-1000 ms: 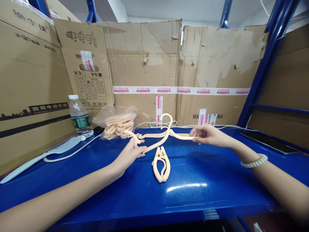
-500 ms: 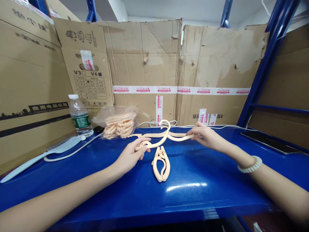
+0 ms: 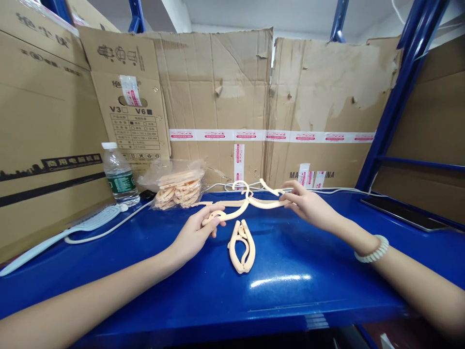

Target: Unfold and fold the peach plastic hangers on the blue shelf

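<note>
My left hand (image 3: 198, 228) is closed on the left arm of a cream plastic folding hanger (image 3: 238, 211), held just above the blue shelf surface. My right hand (image 3: 307, 203) pinches the far end of the hanger's right arm. By the right fingertips a short cream segment (image 3: 269, 187) sticks up and to the left; whose hanger it belongs to is partly hidden. Behind lies another unfolded cream hanger (image 3: 227, 203), partly covered. A folded cream hanger (image 3: 250, 252) rests on the surface in front of both hands.
A clear bag of folded hangers (image 3: 181, 186) sits at the back left, beside a water bottle (image 3: 121, 177) and a pale blue hairbrush (image 3: 83, 225). A dark phone (image 3: 405, 213) lies at the right. Cardboard (image 3: 218, 87) and a white cable (image 3: 334, 191) line the back.
The short cream segment by my right hand now points up and left, where none stood before. My right fingers have spread slightly; my left hand keeps its grip.
</note>
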Available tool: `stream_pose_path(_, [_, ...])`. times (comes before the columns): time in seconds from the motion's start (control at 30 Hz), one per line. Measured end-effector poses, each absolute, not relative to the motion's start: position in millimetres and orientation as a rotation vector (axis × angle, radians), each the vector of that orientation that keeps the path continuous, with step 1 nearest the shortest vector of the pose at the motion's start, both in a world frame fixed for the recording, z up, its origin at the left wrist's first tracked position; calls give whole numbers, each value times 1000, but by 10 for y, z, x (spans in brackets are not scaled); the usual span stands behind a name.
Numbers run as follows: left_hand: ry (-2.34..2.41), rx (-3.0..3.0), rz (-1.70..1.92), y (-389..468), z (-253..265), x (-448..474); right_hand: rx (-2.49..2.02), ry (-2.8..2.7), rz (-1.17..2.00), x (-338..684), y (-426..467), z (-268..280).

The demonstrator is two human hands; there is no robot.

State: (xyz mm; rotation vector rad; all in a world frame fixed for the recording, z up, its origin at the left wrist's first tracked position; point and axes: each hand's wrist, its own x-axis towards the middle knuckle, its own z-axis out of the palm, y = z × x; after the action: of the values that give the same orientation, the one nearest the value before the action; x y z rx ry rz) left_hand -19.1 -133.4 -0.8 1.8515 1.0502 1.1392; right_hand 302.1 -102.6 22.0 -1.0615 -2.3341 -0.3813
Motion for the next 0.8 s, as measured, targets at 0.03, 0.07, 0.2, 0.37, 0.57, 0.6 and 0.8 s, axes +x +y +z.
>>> stream_pose_path(0.03, [1053, 1851, 1154, -1329, -11, -193, -1028, -2306, -280, 3013, -1020, 210])
stream_pose_path(0.07, [1051, 1853, 1169, -1324, -14, -194, -1005, -2275, -170, 3005, -1013, 200])
stream_pose_path(0.2, [1031, 1854, 1209, -1312, -25, -194, -1024, -2172, 170, 2991, -976, 172])
stream_pose_path(0.37, [1115, 1714, 1228, -1324, -14, -189, -1023, -2040, 475, 3006, -952, 205])
stream_pose_path(0.57, [1035, 1683, 1164, -1351, -28, -175, -959, -1883, 838, 2902, -1037, 223])
stream_pose_path(0.6, [1013, 1663, 1150, -1356, -36, -167, -937, -1840, 903, 2862, -1059, 210])
stream_pose_path(0.8, [881, 1586, 1128, -1416, -64, -96, -789, -1625, 1129, 2591, -1183, 112])
